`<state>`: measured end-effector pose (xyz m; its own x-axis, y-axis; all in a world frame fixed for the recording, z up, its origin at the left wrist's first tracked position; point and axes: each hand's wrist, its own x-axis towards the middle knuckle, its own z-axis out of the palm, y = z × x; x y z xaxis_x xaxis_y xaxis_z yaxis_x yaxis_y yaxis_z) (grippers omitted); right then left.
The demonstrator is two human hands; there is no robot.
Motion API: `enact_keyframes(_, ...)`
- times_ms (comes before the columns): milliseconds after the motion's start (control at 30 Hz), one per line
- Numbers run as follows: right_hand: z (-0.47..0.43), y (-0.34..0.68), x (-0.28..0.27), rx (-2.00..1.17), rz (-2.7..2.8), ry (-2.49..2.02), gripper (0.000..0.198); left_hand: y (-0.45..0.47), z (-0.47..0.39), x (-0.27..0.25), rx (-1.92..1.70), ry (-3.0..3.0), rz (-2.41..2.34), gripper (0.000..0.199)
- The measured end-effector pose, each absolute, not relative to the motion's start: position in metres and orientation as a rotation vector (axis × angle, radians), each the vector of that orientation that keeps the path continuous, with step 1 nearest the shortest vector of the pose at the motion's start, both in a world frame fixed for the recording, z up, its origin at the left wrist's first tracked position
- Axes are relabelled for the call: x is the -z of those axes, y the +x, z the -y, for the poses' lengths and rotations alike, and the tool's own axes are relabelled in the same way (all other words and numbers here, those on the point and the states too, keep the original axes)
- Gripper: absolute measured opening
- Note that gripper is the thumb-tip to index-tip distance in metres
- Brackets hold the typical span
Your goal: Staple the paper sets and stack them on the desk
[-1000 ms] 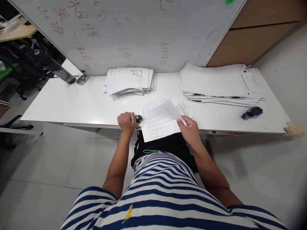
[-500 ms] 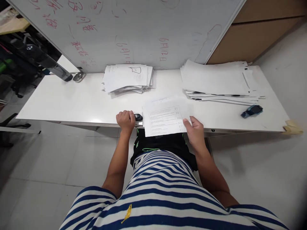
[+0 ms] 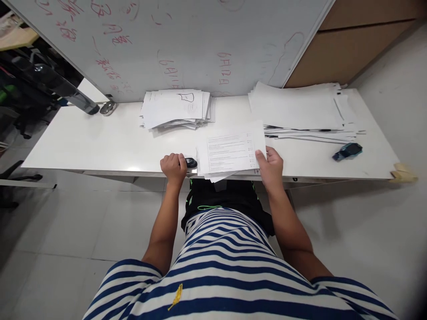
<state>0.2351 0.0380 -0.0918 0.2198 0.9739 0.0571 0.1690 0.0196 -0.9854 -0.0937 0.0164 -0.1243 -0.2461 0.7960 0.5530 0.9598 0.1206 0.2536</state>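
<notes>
My left hand is closed in a fist at the table's front edge, around what looks like a black stapler. Only the stapler's rounded front end shows, pointing right toward the papers. With thumb and fingers, my right hand pinches the right edge of some printed sheets of paper. The top sheet carries lines of text and lies slightly askew over the others, whose lower edges poke out beneath it. The sheets' left edge is right beside the stapler's tip; whether they touch I cannot tell.
On the white table, a paper stack lies at the back middle and a larger one at the back right. A dark blue object lies at right. A whiteboard rises behind, and a bottle leans at left.
My right hand has moved the top sheet away from my body and turned it straighter. Lower sheet edges now show under it. The left hand has stayed in place, closed.
</notes>
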Motion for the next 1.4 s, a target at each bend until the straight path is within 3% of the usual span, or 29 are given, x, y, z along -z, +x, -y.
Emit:
enact_keyframes(200, -0.048, 0.238, 0.112, -0.16, 1.669, -1.782, 0.058, -0.091, -0.014, 0.123, 0.796, -1.729, 2.142, 0.038)
enact_keyframes(333, -0.042, 0.245, 0.131, 0.022, 1.668, -1.739, 0.053, -0.102, -0.016, 0.12, 0.733, -1.757, 2.177, 0.036)
enact_keyframes(767, -0.047, 0.245, 0.142, -0.02, 1.517, -1.715, 0.052, -0.148, -0.037, 0.044, 0.482, -1.844, 2.35, 0.029)
enact_keyframes(900, -0.047, 0.243, 0.14, -0.025, 1.51, -1.721, 0.052, -0.131, -0.093, 0.02, 0.444, -2.039, 2.234, 0.042)
enact_keyframes(1033, -0.046, 0.241, 0.139, -0.017, 1.495, -1.743, 0.051, -0.122, -0.151, 0.021, 0.206, -2.248, 2.199, 0.076)
enact_keyframes(1100, -0.047, 0.24, 0.139, 0.005, 1.492, -1.758, 0.05, -0.12, -0.162, 0.027, 0.102, -2.209, 2.268, 0.082)
enact_keyframes(1200, -0.048, 0.239, 0.14, 0.031, 1.499, -1.779, 0.05, -0.121, -0.156, 0.033, 0.063, -2.074, 2.31, 0.075)
enact_keyframes(1400, -0.047, 0.24, 0.139, 0.015, 1.515, -1.779, 0.05, -0.137, -0.142, 0.018, -0.022, -2.048, 2.248, 0.04)
